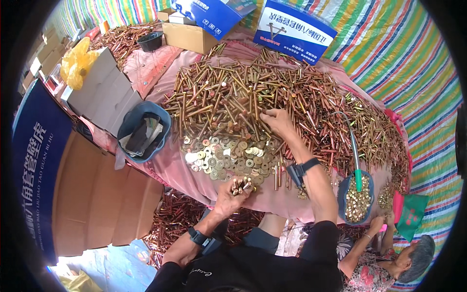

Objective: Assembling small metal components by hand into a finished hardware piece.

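Observation:
My left hand (232, 198), low in front of me at the near edge of the washers, is wrapped round a bundle of several bolts (240, 186) with their ends pointing up. Over the heap, my right hand (278, 121) has its fingers curled together at a long brass-coloured bolt (256, 104); the fingertips are partly hidden among the metal. Loose long bolts (209, 90) lie in a thick heap on a pink cloth. Flat round washers (224, 160) spread between my two hands. Reddish metal sleeves (316, 114) are piled right of my right hand.
A blue basin (169, 127) with dark items stands at left. At right, a blue scoop-shaped tray (343, 197) holds small nuts, a green-handled hook tool (358, 180) across it. Cartons (189, 38) stand behind. Another person (384, 267) works at lower right.

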A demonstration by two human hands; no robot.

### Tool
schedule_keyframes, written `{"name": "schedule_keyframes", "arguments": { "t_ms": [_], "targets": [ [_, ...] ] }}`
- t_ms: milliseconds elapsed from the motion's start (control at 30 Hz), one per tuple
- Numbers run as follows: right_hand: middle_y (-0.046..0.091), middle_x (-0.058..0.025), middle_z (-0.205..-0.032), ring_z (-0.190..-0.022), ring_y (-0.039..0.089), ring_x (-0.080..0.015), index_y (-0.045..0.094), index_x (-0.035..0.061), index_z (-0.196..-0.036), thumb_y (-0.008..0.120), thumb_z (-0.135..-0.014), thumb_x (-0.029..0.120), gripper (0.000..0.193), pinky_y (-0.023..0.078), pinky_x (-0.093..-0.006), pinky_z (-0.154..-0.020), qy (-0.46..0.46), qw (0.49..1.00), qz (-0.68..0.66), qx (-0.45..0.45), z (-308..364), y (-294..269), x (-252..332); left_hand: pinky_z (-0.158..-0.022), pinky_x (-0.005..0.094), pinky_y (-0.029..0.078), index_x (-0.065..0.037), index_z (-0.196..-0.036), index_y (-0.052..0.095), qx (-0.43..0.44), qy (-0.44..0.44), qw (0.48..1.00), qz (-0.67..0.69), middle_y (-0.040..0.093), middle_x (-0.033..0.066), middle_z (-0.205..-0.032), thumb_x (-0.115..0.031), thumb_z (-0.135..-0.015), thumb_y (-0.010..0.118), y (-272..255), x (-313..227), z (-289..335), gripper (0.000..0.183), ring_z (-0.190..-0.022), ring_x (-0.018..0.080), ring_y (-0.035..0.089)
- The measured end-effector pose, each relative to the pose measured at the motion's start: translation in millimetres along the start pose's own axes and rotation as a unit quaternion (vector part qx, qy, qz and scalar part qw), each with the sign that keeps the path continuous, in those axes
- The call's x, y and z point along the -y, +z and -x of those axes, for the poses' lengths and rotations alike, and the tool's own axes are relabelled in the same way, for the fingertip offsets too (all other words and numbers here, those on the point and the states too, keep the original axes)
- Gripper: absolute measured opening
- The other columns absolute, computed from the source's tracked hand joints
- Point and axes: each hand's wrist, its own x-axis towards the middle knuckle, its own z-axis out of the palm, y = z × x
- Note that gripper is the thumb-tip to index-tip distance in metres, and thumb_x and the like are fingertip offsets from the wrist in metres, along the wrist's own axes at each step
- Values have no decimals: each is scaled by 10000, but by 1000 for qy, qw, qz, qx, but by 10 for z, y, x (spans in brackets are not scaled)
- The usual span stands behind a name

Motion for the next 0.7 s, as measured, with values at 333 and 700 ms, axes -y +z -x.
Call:
{"name": "schedule_keyframes", "arguments": {
  "t_ms": [333,700],
  "targets": [
    [700,-73,-829,-768,663,-146,691,2,-909,818,-867,243,276,539,-313,-731,-45,991,-124,-3,97,-32,-121,-705,245,499,-17,-1146,660,9,6,1000,-15,677,-23,-934,-30,-959,693,45,-111,23,190,-795,59,575],
    [723,-90,-815,-626,662,-130,708,-31,-1022,748,-952,215,259,512,-253,-548,74,989,-121,-33,1023,-580,-275,-657,233,451,-18,-1066,656,-33,-15,999,-2,641,-21,-892,18,-915,727,69,-71,0,171,-770,66,559]
  ]
}}
